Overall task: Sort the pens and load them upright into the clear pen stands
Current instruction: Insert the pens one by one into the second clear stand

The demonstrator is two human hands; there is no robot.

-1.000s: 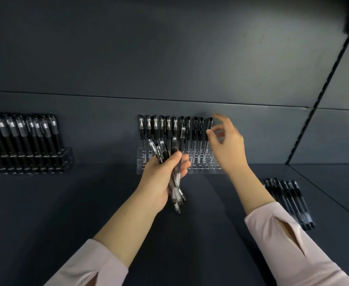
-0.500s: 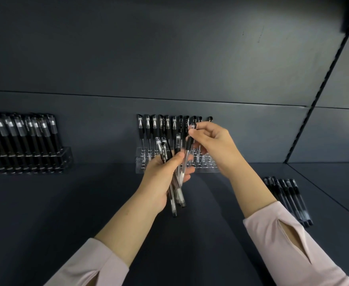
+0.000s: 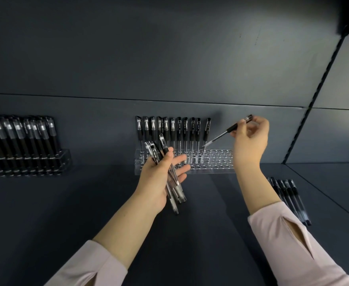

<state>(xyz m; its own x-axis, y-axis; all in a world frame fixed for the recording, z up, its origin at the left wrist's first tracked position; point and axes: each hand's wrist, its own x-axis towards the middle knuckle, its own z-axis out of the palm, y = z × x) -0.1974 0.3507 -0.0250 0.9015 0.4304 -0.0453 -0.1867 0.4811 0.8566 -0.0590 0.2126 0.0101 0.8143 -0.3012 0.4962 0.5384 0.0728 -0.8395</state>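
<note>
Dark grey bench, backed by a dark grey wall panel.

Clear acrylic pen stand, centre: rectangular block drilled with rows of round holes, set at the back of the bench against the wall. Its rear row holds a line of black capped gel pens, upright, filling the left and middle part; the holes at its right end are vacant.

Second clear pen stand, far left: full of upright black pens, several rows deep.

Loose black pens: a small group lying flat side by side on the bench at the right, well apart from both stands.

Left hand: closed around a bundle of clear-barrelled black pens, thumb across them, fingers loosely extended; the bundle is tilted, held above the bench in front of the centre stand.

Right hand: fingertips pinched on a single black pen with clear lower barrel, gripped near its capped end. The pen slants down to the left, its tip just above the centre stand, beside the last upright pen.

Pale pink sleeves on both forearms.
</note>
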